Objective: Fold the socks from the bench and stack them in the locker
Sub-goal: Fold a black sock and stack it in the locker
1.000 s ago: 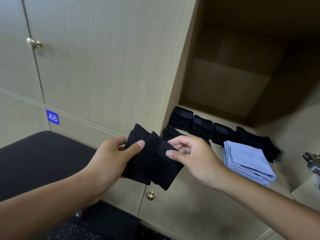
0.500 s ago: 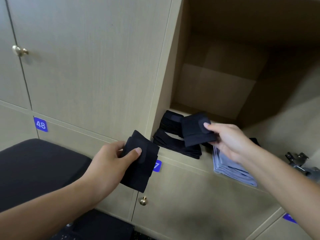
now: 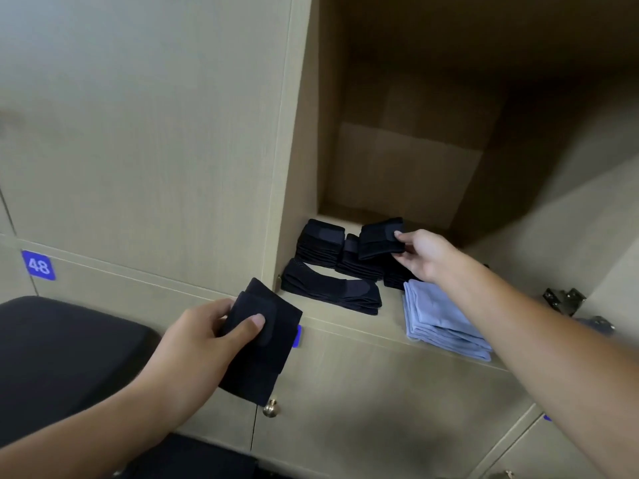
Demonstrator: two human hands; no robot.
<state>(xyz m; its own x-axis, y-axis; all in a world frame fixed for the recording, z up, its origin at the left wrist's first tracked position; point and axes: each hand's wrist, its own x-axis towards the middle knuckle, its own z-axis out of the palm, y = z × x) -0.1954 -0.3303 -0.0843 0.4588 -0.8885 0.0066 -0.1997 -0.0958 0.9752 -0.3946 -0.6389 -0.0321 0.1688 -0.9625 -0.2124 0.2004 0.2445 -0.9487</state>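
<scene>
Head view: the right hand (image 3: 423,255) has carried its folded black sock (image 3: 380,238) from in front of the cabinet into the open locker (image 3: 408,167); thumb and fingers pinch it just above the middle black stack (image 3: 359,262) — release looks imminent; the left hand (image 3: 204,335) holds the second folded sock (image 3: 261,340) as before, thumb pressed on top, outside the locker above the bench (image 3: 62,357); a blue pile (image 3: 442,319) sits at the shelf front.
</scene>
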